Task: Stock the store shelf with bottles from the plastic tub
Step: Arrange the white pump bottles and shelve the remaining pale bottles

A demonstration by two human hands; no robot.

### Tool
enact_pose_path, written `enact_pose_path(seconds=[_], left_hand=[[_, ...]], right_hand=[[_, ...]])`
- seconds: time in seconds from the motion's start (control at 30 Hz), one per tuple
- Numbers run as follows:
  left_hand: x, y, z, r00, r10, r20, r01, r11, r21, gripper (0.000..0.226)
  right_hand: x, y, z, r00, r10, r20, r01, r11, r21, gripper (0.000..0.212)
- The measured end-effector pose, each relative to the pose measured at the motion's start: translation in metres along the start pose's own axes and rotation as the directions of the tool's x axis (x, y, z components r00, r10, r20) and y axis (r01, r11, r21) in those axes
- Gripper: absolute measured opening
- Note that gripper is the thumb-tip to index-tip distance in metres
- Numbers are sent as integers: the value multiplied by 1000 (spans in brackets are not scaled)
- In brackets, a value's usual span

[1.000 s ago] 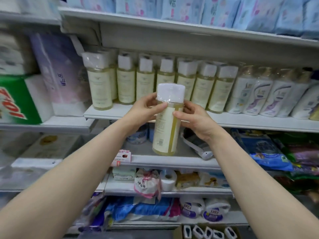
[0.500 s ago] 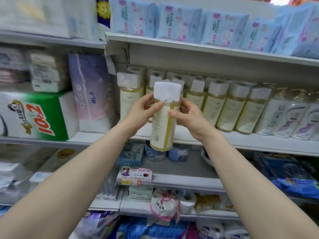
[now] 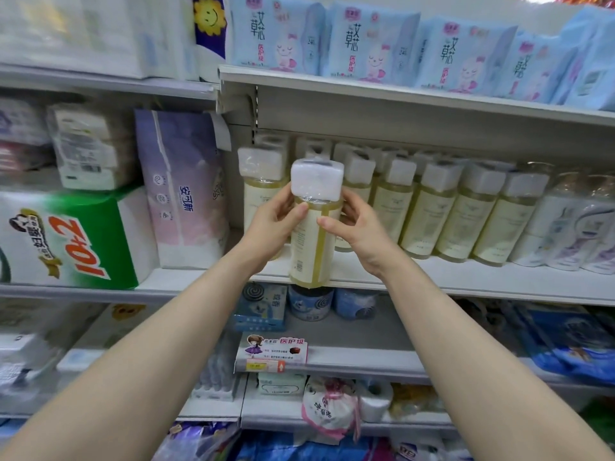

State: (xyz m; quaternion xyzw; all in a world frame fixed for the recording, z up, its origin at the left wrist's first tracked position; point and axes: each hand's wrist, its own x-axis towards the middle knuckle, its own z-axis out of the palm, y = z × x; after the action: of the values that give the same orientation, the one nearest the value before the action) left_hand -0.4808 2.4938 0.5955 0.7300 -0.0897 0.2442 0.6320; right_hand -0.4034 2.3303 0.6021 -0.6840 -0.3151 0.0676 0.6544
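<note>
Head view: both hands (image 3: 276, 227) grip upright bottle (image 3: 314, 241).

We see a white shelf (image 3: 449, 282) carrying a row of yellow bottles (image 3: 429, 214) with wrapped caps, upright and touching, with pale bottles (image 3: 565, 227) just beside them at right.

Both forearms are bare from the bottom of the view to the wrists, no sleeve showing on either. The left hand (image 3: 273, 224) and the right hand (image 3: 361, 229) wear no gloves, and I can see no ring, watch or bracelet on them. The fingernails look short and unpainted
</note>
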Motion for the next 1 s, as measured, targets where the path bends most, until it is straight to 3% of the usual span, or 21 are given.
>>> enact_pose_path(seconds=[0.17, 0.33, 0.5, 0.67, 0.77, 1.0], left_hand=[[-4, -16, 3, 999, 33, -6, -32, 997, 67, 52], [-28, -44, 11, 999, 24, -38, -12, 957, 291, 90], [-35, -51, 28, 985, 19, -170, 54, 908, 416, 110], [-27, -56, 20, 984, 7, -180, 82, 873, 481, 98], [-27, -55, 18, 981, -24, -191, 114, 874, 473, 82], [-31, -56, 21, 950, 46, -308, 107, 880, 463, 51]], right_hand=[[1, 7, 0, 1000, -12, 1, 12, 1000, 7, 65], [-3, 25, 0, 995, 83, 63, -84, 996, 7, 67], [-15, 47, 9, 984, 151, 90, -156, 987, 45, 56], [-18, 49, 6, 989, 131, 69, -131, 991, -12, 64], [-22, 52, 2, 992, 127, -6, -127, 991, -51, 67], [-39, 54, 15, 978, 73, -194, -94, 990, -106, 63]])
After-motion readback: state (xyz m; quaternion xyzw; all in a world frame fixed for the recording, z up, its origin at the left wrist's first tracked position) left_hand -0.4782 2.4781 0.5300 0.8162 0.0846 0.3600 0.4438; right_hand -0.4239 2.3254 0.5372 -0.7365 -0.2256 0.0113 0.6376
